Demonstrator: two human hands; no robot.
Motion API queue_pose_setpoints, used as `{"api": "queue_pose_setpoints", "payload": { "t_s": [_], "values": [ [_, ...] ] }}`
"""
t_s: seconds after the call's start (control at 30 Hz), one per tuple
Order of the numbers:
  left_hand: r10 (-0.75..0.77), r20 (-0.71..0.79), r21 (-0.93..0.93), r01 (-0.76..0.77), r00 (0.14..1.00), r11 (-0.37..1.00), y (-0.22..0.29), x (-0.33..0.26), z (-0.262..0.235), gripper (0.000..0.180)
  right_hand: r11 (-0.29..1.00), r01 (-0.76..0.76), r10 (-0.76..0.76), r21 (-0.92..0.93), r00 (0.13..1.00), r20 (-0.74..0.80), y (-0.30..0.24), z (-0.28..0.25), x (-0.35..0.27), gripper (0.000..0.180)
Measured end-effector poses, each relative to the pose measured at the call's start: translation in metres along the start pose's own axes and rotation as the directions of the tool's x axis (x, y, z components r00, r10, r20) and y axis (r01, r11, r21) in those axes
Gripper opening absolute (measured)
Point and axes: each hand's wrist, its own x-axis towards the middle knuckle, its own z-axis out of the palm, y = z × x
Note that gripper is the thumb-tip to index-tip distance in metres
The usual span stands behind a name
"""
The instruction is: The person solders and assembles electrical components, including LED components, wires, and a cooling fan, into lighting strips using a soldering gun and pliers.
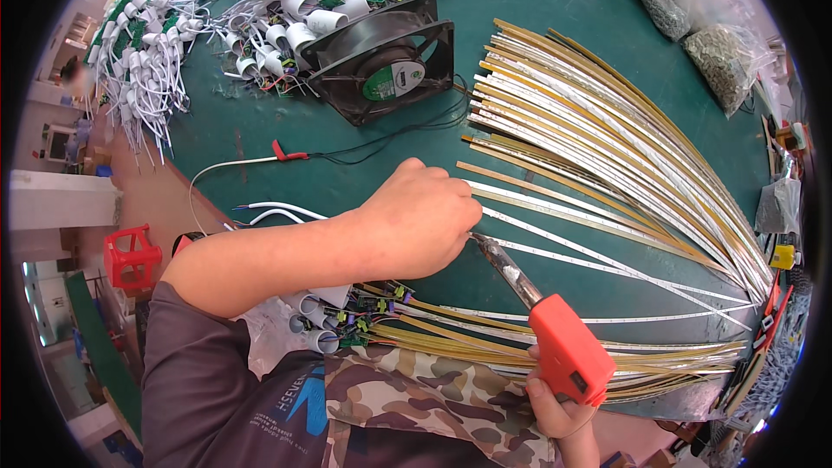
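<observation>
My left hand point(425, 217) is closed over the green table, its fingertips pinched together and turned away, so what they hold is hidden. Strip ends lie just right of its knuckles, among them a narrow white LED strip point(598, 262). In my right hand point(555, 412), low on the right, is a red-handled soldering iron point(572, 347). Its metal barrel points up and left, and the tip comes close to the fingertips of my left hand; whether they touch I cannot tell. White cables point(276, 208) stick out beyond my left forearm.
A black fan point(381, 78) stands behind my left hand. White tubes with green circuit boards point(303, 13) heap at the far left. A wide fan of LED strips point(589, 139) covers the right side. More wired strips point(624, 355) lie nearest me. Plastic bags point(724, 56) sit far right.
</observation>
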Motion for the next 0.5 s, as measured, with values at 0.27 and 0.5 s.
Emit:
{"api": "queue_pose_setpoints", "payload": {
  "t_s": [0.27, 0.5],
  "values": [
    [-0.014, 0.06, 0.036, 0.012, 0.998, 0.999, 0.001, 0.004, -0.003, 0.011, 0.997, -0.036, 0.034, -0.072, 0.999, -0.021, -0.012, 0.001, 0.009, 0.034],
    [-0.016, 0.066, 0.016, 0.015, 0.998, 1.0, -0.001, 0.005, -0.004, 0.013, 0.998, -0.031, 0.025, -0.059, 0.994, -0.103, -0.009, -0.001, -0.01, 0.045]
  ]
}}
